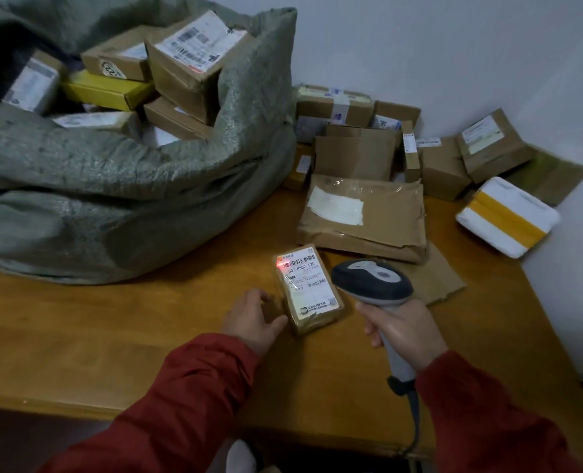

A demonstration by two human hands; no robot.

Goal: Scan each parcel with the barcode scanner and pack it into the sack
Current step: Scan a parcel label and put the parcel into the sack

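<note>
Red-sleeved right hand point(409, 332) wraps around a grey handheld barcode scanner point(372, 283); left hand point(252, 319), fingers loosely spread, touches a small brown taped parcel point(309, 290) on a wooden table point(112, 319).

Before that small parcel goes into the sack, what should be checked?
1. Grip on scanner by right hand: ok.
2. Aim: red light on the parcel label: ok, near its upper left.
3. Scan registered: cannot tell.
4. Hold by left hand: not ok, it only touches the parcel's side.
5. Mouth of sack open: ok.
6. Room inside: cannot tell, boxes pile up to the rim.
</note>
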